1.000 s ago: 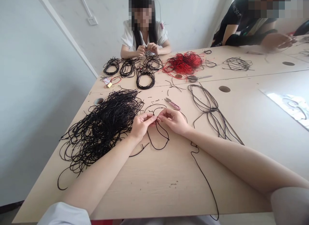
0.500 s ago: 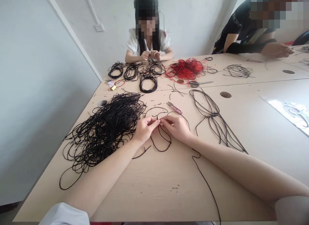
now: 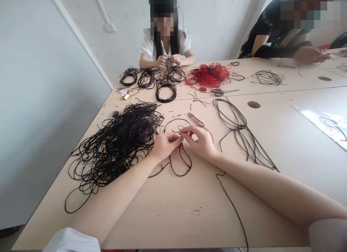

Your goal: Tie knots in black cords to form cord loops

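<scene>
Thin black cord (image 3: 181,175) hangs in a loop below my fingertips and rests on the table. My left hand (image 3: 166,145) pinches the cord between thumb and forefinger. Close against it, my right hand (image 3: 199,142) has thumb and fingers closed on the same cord at the fingertips. The exact spot they grip is small and partly hidden by the fingers. Pink-handled thread snips (image 3: 196,119) lie just beyond my right hand. A big tangled pile of black cords (image 3: 121,143) spreads left of my left hand.
Bundled black cords (image 3: 240,127) lie to the right. Farther back are coiled black cords (image 3: 166,93), a red cord heap (image 3: 211,75) and black scissors (image 3: 225,92). The table (image 3: 151,223) has round holes. A person (image 3: 166,46) sits opposite; another (image 3: 276,35) leans in at right.
My right fingers have lifted and spread a little at the cord. My left hand has shifted slightly right and down, and the hanging loop has moved and narrowed.
</scene>
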`<state>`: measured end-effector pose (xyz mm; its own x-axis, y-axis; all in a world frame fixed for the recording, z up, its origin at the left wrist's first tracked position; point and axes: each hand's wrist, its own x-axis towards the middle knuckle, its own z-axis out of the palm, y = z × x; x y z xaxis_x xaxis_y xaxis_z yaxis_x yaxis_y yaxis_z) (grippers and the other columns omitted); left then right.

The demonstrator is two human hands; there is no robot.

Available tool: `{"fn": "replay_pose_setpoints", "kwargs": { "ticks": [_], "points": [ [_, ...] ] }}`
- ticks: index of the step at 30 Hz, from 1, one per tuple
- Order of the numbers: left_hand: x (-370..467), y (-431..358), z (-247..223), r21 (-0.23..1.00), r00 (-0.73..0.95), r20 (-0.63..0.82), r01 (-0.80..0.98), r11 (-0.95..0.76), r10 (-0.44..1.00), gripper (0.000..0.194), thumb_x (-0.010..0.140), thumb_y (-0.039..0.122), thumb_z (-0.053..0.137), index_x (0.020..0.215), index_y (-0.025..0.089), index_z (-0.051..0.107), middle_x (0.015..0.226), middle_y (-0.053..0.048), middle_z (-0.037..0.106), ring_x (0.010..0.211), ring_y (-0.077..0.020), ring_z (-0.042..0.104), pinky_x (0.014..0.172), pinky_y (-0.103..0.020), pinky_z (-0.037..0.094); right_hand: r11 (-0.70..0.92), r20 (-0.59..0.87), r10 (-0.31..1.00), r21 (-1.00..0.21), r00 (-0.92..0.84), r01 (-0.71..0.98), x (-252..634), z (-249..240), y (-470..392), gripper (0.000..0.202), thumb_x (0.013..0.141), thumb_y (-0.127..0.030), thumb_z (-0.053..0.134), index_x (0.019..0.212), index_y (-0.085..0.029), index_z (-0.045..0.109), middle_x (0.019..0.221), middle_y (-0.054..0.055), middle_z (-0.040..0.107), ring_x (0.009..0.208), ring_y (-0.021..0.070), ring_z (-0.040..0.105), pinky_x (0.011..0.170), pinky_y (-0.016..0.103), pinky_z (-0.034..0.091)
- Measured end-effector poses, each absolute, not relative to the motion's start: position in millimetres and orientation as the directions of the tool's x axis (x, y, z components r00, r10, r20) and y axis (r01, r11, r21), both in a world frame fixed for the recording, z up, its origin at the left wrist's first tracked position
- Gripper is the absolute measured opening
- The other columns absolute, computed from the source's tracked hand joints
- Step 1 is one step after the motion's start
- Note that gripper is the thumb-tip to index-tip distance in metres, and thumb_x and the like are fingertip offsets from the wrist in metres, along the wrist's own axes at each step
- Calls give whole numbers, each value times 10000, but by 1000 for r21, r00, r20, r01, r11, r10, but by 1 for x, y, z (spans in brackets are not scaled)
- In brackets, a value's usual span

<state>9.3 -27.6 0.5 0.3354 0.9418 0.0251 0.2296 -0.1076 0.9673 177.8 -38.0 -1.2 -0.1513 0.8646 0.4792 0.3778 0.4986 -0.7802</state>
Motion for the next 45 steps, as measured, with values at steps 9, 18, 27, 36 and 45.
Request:
{"fn": "replay_pose_setpoints", "kwargs": {
  "ticks": [9,18,27,36,45],
  "points": [
    [11,-25,-1,981,226,99,142,-133,969,278,700,364,724,838,159,597,799,-48,692,759,-175,667,752,-309,532,521,450,852,-781,-266,346,179,0,-35,211,893,-202,453,984,-243,639,947,44,657,843,173,594,696,302,483],
    [14,-32,3,970,184,172,140,-199,968,328,734,334,710,981,178,562,890,-65,695,816,-177,687,792,-318,550,423,382,906,-841,-184,338,179,-5,-29,164,890,-255,477,926,-227,634,916,35,670,824,160,602,652,276,462],
    [13,-28,-3,972,151,148,161,-172,977,297,721,335,722,947,158,646,939,-86,720,869,-199,693,835,-340,547,305,284,952,-914,-117,268,179,-8,-26,152,860,-334,539,903,-223,634,920,30,684,812,161,616,706,308,472],
    [12,-27,-3,972,172,166,135,-190,971,249,759,342,687,908,143,671,883,-86,725,813,-196,695,812,-339,549,209,183,966,-968,-181,136,180,-16,-20,255,844,-426,560,930,-191,605,833,50,687,761,167,638,711,320,500],
    [12,-26,-5,955,166,197,191,-228,966,227,762,363,683,862,159,687,866,-62,721,793,-178,676,763,-302,546,235,191,953,-956,-237,174,183,-9,-20,296,856,-461,538,841,-190,657,794,32,656,744,152,584,688,281,456]
  ]
}}
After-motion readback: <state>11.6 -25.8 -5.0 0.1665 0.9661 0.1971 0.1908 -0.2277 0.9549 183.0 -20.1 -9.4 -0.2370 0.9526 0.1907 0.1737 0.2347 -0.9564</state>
